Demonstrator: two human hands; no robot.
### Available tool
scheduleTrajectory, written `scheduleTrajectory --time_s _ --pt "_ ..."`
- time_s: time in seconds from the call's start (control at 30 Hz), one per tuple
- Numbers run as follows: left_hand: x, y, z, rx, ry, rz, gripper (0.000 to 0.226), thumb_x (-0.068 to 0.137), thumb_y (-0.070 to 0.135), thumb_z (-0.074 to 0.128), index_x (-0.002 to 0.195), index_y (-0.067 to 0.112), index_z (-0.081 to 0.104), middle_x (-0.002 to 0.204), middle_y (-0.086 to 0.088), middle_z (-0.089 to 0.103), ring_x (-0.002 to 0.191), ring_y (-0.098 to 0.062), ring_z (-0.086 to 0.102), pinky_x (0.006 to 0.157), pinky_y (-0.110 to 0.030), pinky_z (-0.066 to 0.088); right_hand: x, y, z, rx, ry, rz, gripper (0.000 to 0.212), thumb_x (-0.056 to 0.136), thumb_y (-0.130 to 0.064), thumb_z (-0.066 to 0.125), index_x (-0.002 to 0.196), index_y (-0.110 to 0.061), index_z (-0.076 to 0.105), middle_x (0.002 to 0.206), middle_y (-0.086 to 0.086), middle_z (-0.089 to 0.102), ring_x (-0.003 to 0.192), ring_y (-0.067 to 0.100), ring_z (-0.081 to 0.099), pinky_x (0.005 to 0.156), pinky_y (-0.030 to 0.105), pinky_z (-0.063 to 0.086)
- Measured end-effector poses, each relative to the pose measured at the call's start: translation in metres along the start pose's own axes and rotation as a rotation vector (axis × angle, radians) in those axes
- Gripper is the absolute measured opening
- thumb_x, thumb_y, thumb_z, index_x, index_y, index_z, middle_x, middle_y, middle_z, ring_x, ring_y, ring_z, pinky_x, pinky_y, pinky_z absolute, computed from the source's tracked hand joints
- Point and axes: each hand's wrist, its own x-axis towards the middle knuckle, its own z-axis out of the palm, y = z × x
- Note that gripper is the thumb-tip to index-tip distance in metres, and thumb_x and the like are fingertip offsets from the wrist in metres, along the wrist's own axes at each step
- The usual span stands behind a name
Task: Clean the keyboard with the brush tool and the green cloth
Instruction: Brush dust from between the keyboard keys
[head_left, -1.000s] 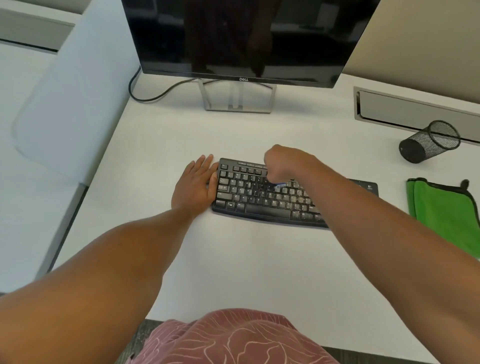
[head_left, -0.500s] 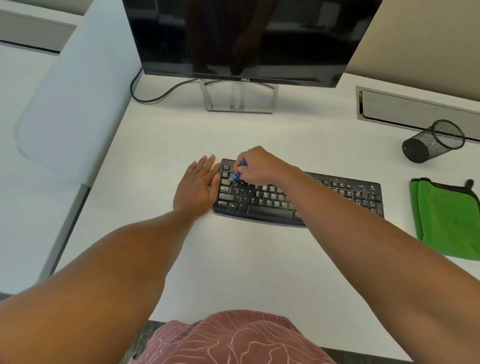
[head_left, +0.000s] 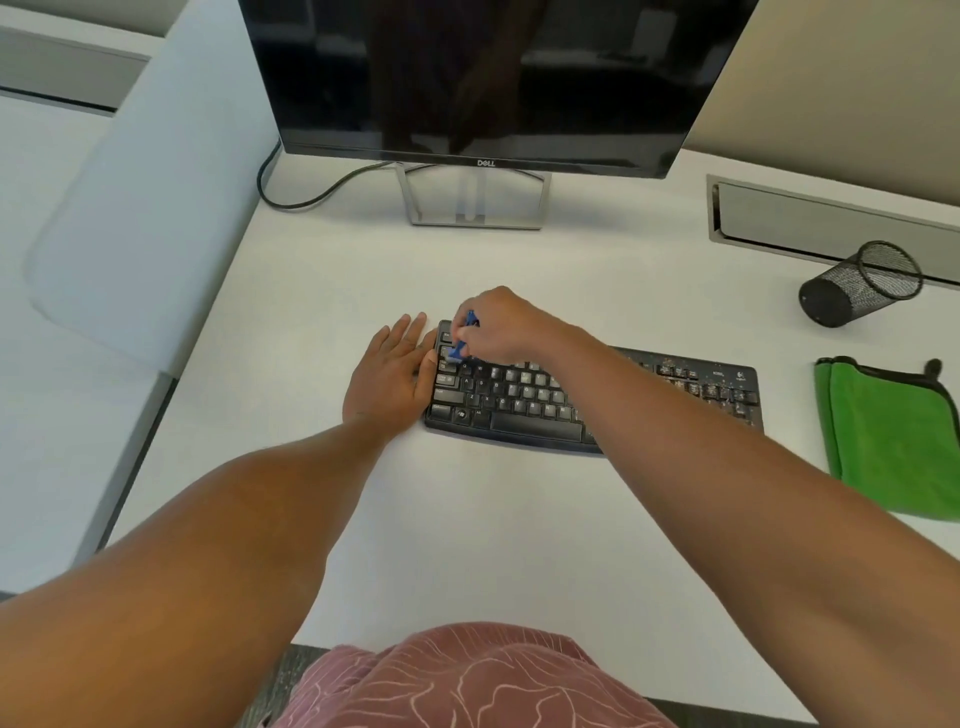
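Keyboard cleaning is at the brushing step: the black unit lies at frame centre on the white desk, and specks remain visible on the keys toward its right end. The brush tool, blue, is pinched in the curled fingers of the right hand and is angled down onto the upper-left corner keys. For good results, keep the bristles low and draw them along each key row, working from this corner toward the right end, with light pressure so debris lifts out of the gaps rather than packing in. The left hand lies flat with fingers straight, holding nothing, pressed against the keyboard's left edge to stop it sliding. The green cloth rests folded at frame right, well apart from both hands, for the wipe that follows.
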Motion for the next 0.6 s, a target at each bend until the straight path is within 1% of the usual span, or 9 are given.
scheduleTrajectory --time_s 0.07,0.17,0.27,0.33,0.4,0.47,0.5,0.53,0.6 --pt "0.000 -0.001 0.001 0.001 0.000 0.000 0.056 0.106 0.042 0.016 0.155 0.026 0.039 0.165 0.003 0.028 0.155 -0.014 0.015 0.126 -0.033 0.007 0.001 0.011 0.004 -0.064 -0.017 0.034 0.016 0.091 -0.007 0.052 0.094 -0.013 0.067 0.104 0.004 0.063 0.079 0.014 0.057 0.060 0.024 0.043" --pt "0.001 -0.002 0.002 0.003 0.004 0.005 0.057 0.106 0.042 0.015 0.155 0.026 0.039 0.165 0.003 0.028 0.155 -0.015 0.015 0.126 -0.034 0.007 -0.005 0.037 -0.007 -0.207 -0.056 0.115 0.019 0.088 -0.002 0.053 0.100 0.002 0.067 0.107 0.018 0.066 0.076 0.020 0.057 0.064 0.031 0.046" --pt "0.000 -0.002 0.002 0.003 0.004 0.004 0.057 0.105 0.041 0.016 0.155 0.026 0.040 0.165 0.003 0.028 0.155 -0.014 0.015 0.126 -0.033 0.007 -0.019 0.059 -0.027 -0.422 -0.114 0.187 0.012 0.086 -0.003 0.055 0.088 0.001 0.066 0.087 0.012 0.065 0.072 0.023 0.062 0.064 0.033 0.054" --pt "0.000 -0.002 0.002 -0.001 0.008 0.002 0.056 0.106 0.041 0.017 0.154 0.026 0.040 0.165 0.004 0.028 0.155 -0.014 0.015 0.126 -0.033 0.006 -0.028 0.064 -0.036 -0.541 -0.165 0.254 0.011 0.082 0.000 0.055 0.073 -0.002 0.062 0.073 0.008 0.056 0.061 0.022 0.054 0.053 0.029 0.045" --pt "-0.001 -0.001 0.002 0.001 0.014 0.003 0.055 0.106 0.040 0.018 0.154 0.025 0.040 0.165 0.004 0.028 0.155 -0.013 0.015 0.126 -0.033 0.006 -0.032 0.064 -0.040 -0.571 -0.170 0.268 0.013 0.081 -0.001 0.055 0.070 -0.001 0.062 0.076 0.011 0.059 0.061 0.023 0.055 0.052 0.028 0.044" --pt "-0.001 0.000 0.002 -0.004 0.017 0.001 0.055 0.106 0.040 0.018 0.154 0.024 0.041 0.164 0.004 0.028 0.154 -0.013 0.015 0.126 -0.033 0.007 -0.027 0.062 -0.041 -0.501 -0.140 0.208 0.017 0.084 -0.006 0.052 0.085 0.003 0.066 0.092 0.017 0.067 0.072 0.023 0.061 0.064 0.037 0.055" --pt "-0.001 0.000 0.002 -0.006 0.018 0.000 0.056 0.106 0.040 0.018 0.154 0.024 0.041 0.164 0.003 0.029 0.154 -0.013 0.016 0.126 -0.033 0.007 -0.024 0.058 -0.040 -0.424 -0.120 0.176 0.020 0.086 -0.007 0.052 0.093 0.004 0.067 0.098 0.018 0.068 0.073 0.020 0.060 0.069 0.041 0.056" --pt "-0.001 0.000 0.001 -0.007 0.020 0.001 0.056 0.106 0.040 0.018 0.154 0.024 0.041 0.164 0.003 0.029 0.154 -0.014 0.016 0.126 -0.033 0.007 -0.021 0.052 -0.039 -0.328 -0.097 0.136 0.021 0.088 -0.008 0.052 0.097 0.002 0.067 0.098 0.014 0.069 0.071 0.014 0.057 0.067 0.042 0.055" --pt "-0.001 0.000 0.001 -0.008 0.027 0.008 0.056 0.106 0.041 0.018 0.153 0.024 0.042 0.164 0.002 0.030 0.154 -0.015 0.018 0.126 -0.034 0.009 -0.018 0.036 -0.034 -0.118 -0.059 0.069 0.016 0.090 -0.008 0.054 0.097 -0.007 0.069 0.091 0.002 0.069 0.070 0.005 0.058 0.060 0.028 0.049"
